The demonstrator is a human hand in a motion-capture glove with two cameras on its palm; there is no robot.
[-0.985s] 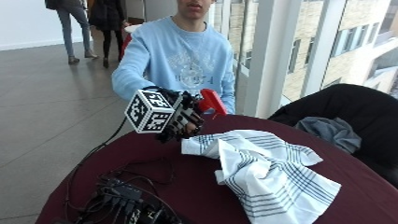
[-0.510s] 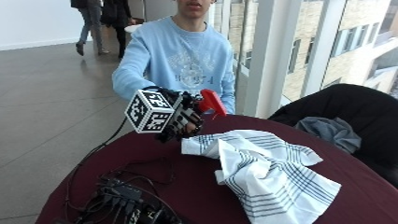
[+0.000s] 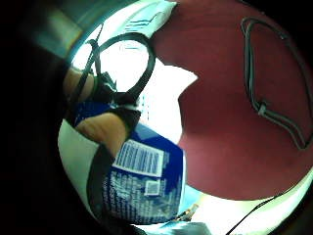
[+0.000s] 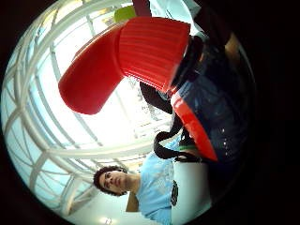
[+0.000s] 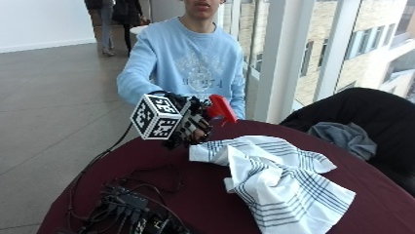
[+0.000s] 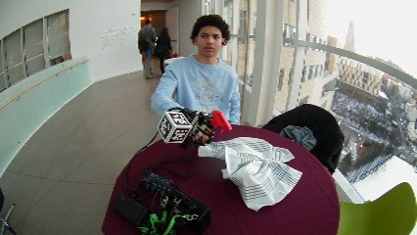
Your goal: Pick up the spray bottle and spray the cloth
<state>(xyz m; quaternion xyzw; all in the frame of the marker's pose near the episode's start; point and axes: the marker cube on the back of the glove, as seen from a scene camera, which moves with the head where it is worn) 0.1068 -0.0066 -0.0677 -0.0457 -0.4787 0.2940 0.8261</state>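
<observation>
Spray bottle (image 5: pixel 219 109) gripped in right hand (image 5: pixel 195 124) fingers, above cloth (image 5: pixel 275 180).

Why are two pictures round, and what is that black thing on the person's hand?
It is a black glove on the person's right hand, carrying tiny cameras on the palm. The two round pictures come from those cameras, so they show what sits against the palm. The other two are taken from beside the round table with the dark red cloth cover. The hand's grip is around a blue spray bottle with a red trigger top; the red top fills one round picture, the blue label the other. A white cloth with grey-blue stripes lies crumpled on the table, beside some black cables.
</observation>
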